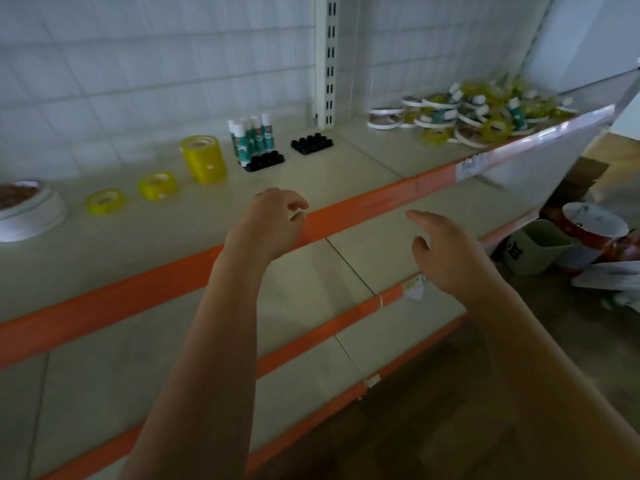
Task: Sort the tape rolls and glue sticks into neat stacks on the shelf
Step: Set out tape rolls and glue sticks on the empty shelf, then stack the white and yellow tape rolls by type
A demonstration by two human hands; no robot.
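Note:
On the top shelf point(311, 174) stand sorted yellow tape rolls: a tall stack point(204, 159), a short stack point(157, 186) and a single roll point(104, 201). Several glue sticks point(251, 135) stand upright in a black tray point(264, 161); a second black tray point(312, 143) is bare. A loose pile of tape rolls and glue sticks point(474, 112) lies at the far right. My left hand point(273, 220) hovers over the shelf's orange edge with loosely curled fingers, holding nothing. My right hand point(446, 251) is spread open over the lower shelf, also holding nothing.
White tape rolls point(27, 209) sit at the far left. A slotted upright post point(327, 60) divides the back panel. Lower shelves with orange edges point(329, 327) run below. Buckets and a green bin point(540, 247) stand on the floor at the right.

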